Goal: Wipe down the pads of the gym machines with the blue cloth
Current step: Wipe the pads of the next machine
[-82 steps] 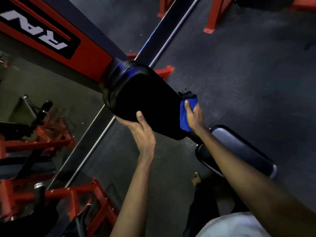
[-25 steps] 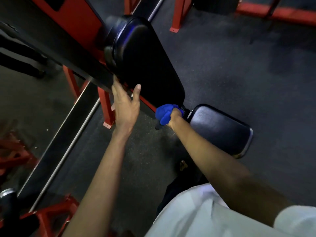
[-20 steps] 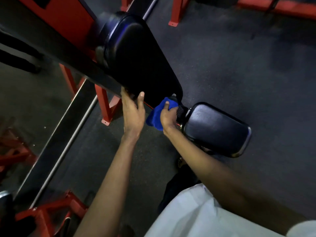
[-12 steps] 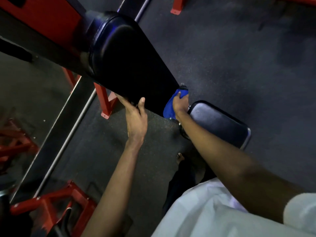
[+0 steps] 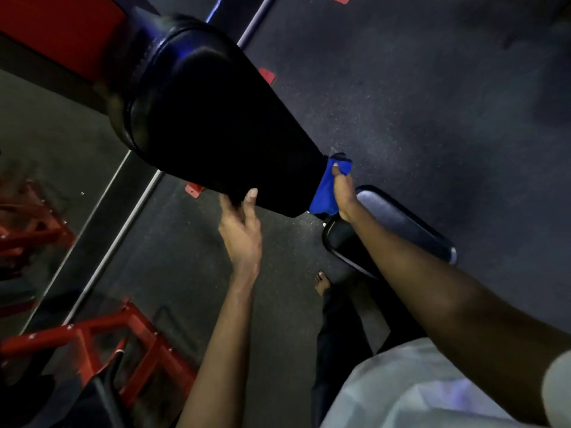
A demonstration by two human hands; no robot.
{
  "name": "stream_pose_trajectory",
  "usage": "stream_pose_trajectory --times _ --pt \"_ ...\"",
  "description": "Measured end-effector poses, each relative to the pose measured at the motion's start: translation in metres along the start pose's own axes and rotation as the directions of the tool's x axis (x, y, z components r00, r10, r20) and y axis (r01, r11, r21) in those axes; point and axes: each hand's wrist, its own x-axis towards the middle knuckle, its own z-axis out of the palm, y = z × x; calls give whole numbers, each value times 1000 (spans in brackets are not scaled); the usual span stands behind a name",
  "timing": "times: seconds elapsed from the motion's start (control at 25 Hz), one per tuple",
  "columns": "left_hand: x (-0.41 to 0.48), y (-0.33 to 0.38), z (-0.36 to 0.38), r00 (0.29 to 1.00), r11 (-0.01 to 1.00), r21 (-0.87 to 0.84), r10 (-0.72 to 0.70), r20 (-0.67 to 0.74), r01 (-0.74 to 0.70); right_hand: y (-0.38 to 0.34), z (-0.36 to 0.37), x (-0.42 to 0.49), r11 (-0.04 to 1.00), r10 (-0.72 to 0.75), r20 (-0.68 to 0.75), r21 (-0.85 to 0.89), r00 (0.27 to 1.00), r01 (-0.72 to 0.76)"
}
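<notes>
Pressing crumpled blue cloth (image 5: 323, 196) against black pad (image 5: 216, 125)

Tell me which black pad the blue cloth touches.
The long tapered back pad: the right hand holds the blue cloth against its narrow end, not the smaller seat pad.

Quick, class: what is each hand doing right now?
Left hand: grips the edge of the back pad.
Right hand: holds the blue cloth against that pad.

Glossy, smooth black skin on the back pad (image 5: 222, 125), vinyl by the look. The blue cloth (image 5: 323, 196) is soft, matt, crumpled fabric. Same slick sheen on the seat pad (image 5: 401, 223). The floor (image 5: 432, 103): matt, grainy, speckled. The red frame (image 5: 61, 333): painted metal; my shirt (image 5: 417, 393), matt cloth.
</notes>
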Motion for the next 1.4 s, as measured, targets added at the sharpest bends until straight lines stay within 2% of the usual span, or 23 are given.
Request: stream_pose_trajectory --times 0.08,0.28,0.4,0.6,0.68,0.76,0.84,0.92,0.96,1.04,1.12,1.16,1.28,1.36,1.4 --pt "7 -1 -4 1000 999 -46 -14 17 15 24 5 15 975 133 40 173 990 -138" --pt "10 -1 -11 999 999 44 -27 38 26 45 29 -53 876 286 95 378 954 -300" --pt "17 -4 -22 993 993 118 -14 114 1 60 42 -81 799 317 207 468 925 -378" --pt "25 -2 -29 992 980 198 -29 125 4 32 35 -111 817 269 252 451 930 -359" --pt "24 -1 -30 994 977 214 1 106 -24 11 44 -125 884 185 170 402 968 -239" --pt "21 3 -36 996 979 184 72 59 -82 2 57 -136 985 22 38 172 999 -29" --pt "23 7 -43 991 980 147 131 25 -134 4 62 -144 977 -192 -93 -110 977 182" --pt "28 7 -48 987 976 147 159 30 -162 9 61 -141 928 -348 -138 -192 927 320" --pt "30 7 -50 988 976 151 151 40 -156 12 59 -135 917 -376 -168 -207 911 340" --pt "29 8 -53 988 977 154 142 54 -148 6 53 -125 942 -314 -237 -201 919 270" --pt "26 8 -55 984 978 105 175 46 -179 -6 53 -135 943 -300 -223 -217 928 252" --pt "26 6 -54 982 980 64 189 31 -191 -11 55 -145 912 -373 -189 -254 908 322" --pt "32 0 -56 985 985 10 174 -14 -174 -24 60 -177 751 -632 -59 -291 773 593" --pt "35 0 -58 983 984 3 181 -19 -181 -26 55 -181 655 -724 -5 -318 690 685" --pt "36 -1 -60 981 981 13 196 -18 -195 -28 51 -178 652 -724 3 -323 690 686"
